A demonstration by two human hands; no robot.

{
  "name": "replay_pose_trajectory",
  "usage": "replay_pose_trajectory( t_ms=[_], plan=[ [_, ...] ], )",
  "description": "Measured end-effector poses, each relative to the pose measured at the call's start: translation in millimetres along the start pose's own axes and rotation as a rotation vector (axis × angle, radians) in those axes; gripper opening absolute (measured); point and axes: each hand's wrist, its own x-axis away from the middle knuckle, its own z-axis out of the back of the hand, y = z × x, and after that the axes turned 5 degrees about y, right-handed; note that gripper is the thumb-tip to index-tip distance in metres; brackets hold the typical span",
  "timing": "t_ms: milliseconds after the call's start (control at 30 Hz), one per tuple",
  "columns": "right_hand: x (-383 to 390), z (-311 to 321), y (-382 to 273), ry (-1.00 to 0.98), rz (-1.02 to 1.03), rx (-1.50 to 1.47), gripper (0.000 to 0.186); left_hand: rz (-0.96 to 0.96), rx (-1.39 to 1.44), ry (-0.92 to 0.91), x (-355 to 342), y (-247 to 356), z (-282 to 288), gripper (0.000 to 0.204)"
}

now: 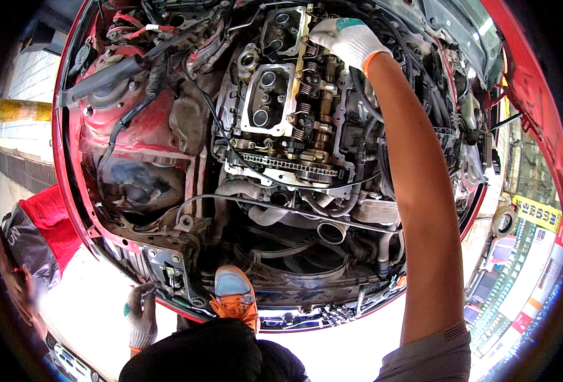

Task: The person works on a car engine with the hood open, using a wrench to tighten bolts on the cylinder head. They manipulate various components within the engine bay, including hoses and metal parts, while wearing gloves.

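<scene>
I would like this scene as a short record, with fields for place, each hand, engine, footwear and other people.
Place: opened front of a red car
Right hand: gloved, at the far end of the exposed engine; exact contact unclear
Left hand: gloved, low beside the car's front edge; grip unclear
Engine: top uncovered, metal chain across its near end
Footwear: blue-and-orange shoe at the car's front edge
Other person: partly visible at left, red clothing

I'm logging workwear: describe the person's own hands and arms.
The right hand and left hand wear whitish knit gloves, each with a green patch and orange cuff edging. The right forearm is bare below a grey sleeve.
</scene>
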Motion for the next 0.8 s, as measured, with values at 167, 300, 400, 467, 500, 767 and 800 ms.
replay_pose_trajectory(
  t_ms=[167,300,400,467,500,767,800],
  plan=[
    [-8,-2,0,-0.031,0.01,0.071,0.037,-0.071,-0.142,0.01,8,16,-1,0.017],
    [-9,-5,3,0.028,0.081,0.117,0.036,-0.117,-0.249,-0.023,10,26,-2,0.018],
    [-9,-5,4,0.023,0.14,0.134,0.036,-0.031,-0.167,-0.02,12,26,-4,0.017],
    [-8,-5,4,0.049,0.151,0.15,0.036,-0.034,-0.132,-0.01,14,23,-5,0.017],
    [-8,-5,3,0.041,0.134,0.158,0.037,-0.054,-0.171,-0.005,15,22,-6,0.017],
    [-11,-1,7,-0.119,0.014,-0.003,0.038,-0.107,-0.202,-0.016,22,14,-6,0.016],
    [-11,-2,9,-0.122,0.015,-0.049,0.038,-0.116,-0.207,-0.022,22,14,-7,0.016]
  ],
)
